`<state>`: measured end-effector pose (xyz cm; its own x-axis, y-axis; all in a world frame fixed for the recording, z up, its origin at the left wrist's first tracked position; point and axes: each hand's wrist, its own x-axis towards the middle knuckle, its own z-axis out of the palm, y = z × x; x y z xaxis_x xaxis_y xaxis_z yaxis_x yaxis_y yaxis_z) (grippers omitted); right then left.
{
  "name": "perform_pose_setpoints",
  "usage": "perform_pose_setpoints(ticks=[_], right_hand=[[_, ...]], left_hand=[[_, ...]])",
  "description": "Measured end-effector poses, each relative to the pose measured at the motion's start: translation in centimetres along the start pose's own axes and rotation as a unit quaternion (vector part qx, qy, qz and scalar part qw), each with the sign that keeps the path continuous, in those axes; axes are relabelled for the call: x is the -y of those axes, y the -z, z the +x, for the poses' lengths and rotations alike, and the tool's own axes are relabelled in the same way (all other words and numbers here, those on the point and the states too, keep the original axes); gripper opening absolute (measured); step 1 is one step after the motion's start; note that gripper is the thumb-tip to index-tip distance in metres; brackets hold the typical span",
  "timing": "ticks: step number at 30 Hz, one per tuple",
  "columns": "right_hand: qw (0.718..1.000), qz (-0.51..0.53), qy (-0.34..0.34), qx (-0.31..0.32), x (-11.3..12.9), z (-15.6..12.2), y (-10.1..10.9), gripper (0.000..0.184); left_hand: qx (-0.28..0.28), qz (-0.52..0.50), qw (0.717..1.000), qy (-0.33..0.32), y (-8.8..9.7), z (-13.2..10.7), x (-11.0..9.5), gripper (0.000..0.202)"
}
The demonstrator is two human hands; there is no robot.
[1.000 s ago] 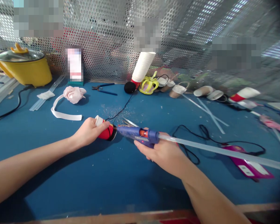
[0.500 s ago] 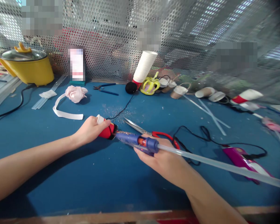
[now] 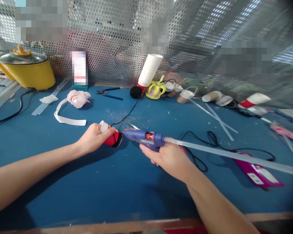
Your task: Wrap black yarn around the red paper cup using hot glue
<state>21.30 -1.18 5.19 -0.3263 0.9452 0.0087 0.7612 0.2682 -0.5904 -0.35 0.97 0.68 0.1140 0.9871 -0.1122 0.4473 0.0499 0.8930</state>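
Note:
My left hand (image 3: 92,138) is closed round a small red and white paper cup (image 3: 111,138) lying on its side on the blue table (image 3: 88,182). My right hand (image 3: 167,157) grips a blue hot glue gun (image 3: 144,138) with a long clear glue stick (image 3: 234,156) reaching out to the right. The gun's nozzle touches the cup's black bottom end. Scissors with red handles (image 3: 134,126) lie mostly hidden behind the gun.
A yellow pot (image 3: 24,70) stands at the back left, near a pink fabric flower with white ribbon (image 3: 75,99). Blue pliers (image 3: 109,92), a stack of white cups (image 3: 148,70), a yellow crown (image 3: 156,89), several paper cups, a black cord (image 3: 210,143) and a magenta object (image 3: 257,172) lie further back and right.
The glue gun tipped down half a second ago, uncovering the scissors, and has since levelled again with its nozzle at the cup's bottom. My left hand kept the cup in place.

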Motion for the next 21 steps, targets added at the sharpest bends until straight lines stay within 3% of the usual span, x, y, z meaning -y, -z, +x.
perform_pose_setpoints(ticks=[6, 14, 17, 21], right_hand=[[0.994, 0.063, -0.083, 0.029, 0.3, 0.7, -0.1, 0.016], [0.978, 0.179, -0.09, 0.057, -0.3, 1.4, 0.1, 0.016], [0.962, 0.257, -0.085, 0.024, -0.9, 1.9, 0.9, 0.017], [0.94, 0.324, -0.079, -0.068, -2.8, 3.5, 2.7, 0.02]], left_hand=[[0.005, 0.017, 1.0, -0.009, 0.0, -0.2, 0.1, 0.042], [0.011, 0.0, 1.0, -0.027, -0.1, -0.2, 0.3, 0.04], [0.011, -0.019, 0.999, -0.042, -0.2, -0.2, 0.4, 0.039], [-0.029, -0.042, 0.997, -0.05, 0.3, -0.1, 0.1, 0.04]])
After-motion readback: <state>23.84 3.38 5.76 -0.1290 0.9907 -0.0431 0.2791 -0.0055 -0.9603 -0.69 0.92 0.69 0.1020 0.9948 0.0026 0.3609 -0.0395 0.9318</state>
